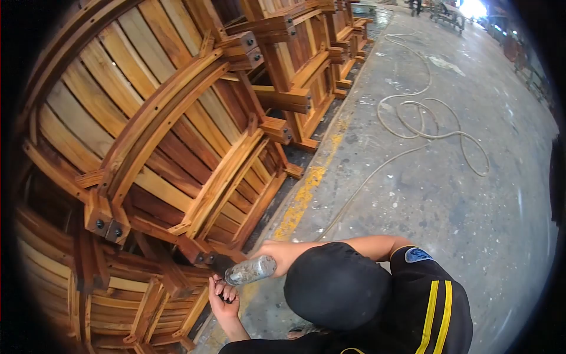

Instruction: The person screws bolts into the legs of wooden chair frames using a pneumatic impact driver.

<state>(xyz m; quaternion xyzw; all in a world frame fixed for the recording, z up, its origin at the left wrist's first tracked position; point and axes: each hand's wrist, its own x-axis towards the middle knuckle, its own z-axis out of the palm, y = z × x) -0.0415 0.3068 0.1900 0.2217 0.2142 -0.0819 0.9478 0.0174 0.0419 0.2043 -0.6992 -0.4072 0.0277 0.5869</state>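
Note:
Neither of my own hands shows. Below me, a co-worker in a black cap (336,286) and a dark shirt with yellow stripes bends close to the wooden furniture. One hand of that person (280,252) grips a scuffed grey, cylinder-bodied power tool (252,270), whose front end points at the wood. The co-worker's other hand (224,298) is turned palm up beside the tool, fingers curled; whatever they may pinch is too small to tell. Dark bolt heads show on the joint block (108,227) of the nearest slatted wooden piece (159,118).
More slatted wooden pieces (306,76) stand in a row along the left. A pale hose (433,137) lies in loops on the grey concrete floor (413,194). A worn yellow line (303,192) runs beside the furniture. At the far end stands a wheeled cart (447,16).

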